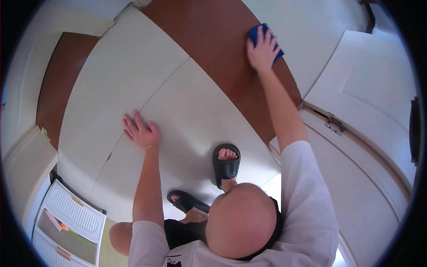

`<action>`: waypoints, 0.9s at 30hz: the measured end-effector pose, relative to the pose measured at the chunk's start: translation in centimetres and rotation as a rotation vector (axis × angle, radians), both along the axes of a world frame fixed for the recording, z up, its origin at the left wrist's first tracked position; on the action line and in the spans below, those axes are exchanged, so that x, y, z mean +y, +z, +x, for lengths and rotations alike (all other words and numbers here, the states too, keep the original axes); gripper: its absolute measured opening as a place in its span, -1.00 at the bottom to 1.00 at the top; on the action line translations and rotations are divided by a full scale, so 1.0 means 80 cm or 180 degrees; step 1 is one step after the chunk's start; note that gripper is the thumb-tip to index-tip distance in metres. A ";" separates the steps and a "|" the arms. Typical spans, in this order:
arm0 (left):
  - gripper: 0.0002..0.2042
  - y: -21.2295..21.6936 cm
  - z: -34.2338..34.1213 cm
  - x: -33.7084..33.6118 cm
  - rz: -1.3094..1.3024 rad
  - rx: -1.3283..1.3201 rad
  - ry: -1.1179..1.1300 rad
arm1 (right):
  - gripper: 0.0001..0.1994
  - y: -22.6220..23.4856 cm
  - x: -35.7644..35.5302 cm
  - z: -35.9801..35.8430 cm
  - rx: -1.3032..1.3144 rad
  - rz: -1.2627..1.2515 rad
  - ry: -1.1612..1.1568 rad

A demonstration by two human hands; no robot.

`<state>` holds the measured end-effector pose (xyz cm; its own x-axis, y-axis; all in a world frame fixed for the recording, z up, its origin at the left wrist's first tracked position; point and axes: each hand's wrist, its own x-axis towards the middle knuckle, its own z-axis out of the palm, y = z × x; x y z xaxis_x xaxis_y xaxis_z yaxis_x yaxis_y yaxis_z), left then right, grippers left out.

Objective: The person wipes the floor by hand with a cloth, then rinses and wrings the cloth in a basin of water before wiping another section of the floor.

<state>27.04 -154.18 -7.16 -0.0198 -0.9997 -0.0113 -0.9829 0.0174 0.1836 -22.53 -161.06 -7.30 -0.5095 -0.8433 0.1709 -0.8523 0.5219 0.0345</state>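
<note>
My right hand [263, 52] reaches far forward and presses down on a folded blue cloth [279, 54], its fingers spread over it. The cloth lies at the far edge of a brown floor strip [218, 49], partly over the pale floor beyond. My left hand [141, 133] rests on the white floor tiles [191, 102], near the seam between two of them. Its fingers are apart and hold nothing.
A white door [369, 84] with a metal hinge [333, 124] stands on the right. At lower left is a white drawer unit [73, 211] with small items in an open part. My feet in black slippers [226, 167] are on the tiles. Another brown strip [62, 84] lies at left.
</note>
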 end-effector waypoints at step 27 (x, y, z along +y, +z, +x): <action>-0.28 0.006 0.006 0.002 -0.0050 0.0071 0.0037 | -0.30 -0.008 -0.087 0.106 -0.0127 -0.0092 0.0375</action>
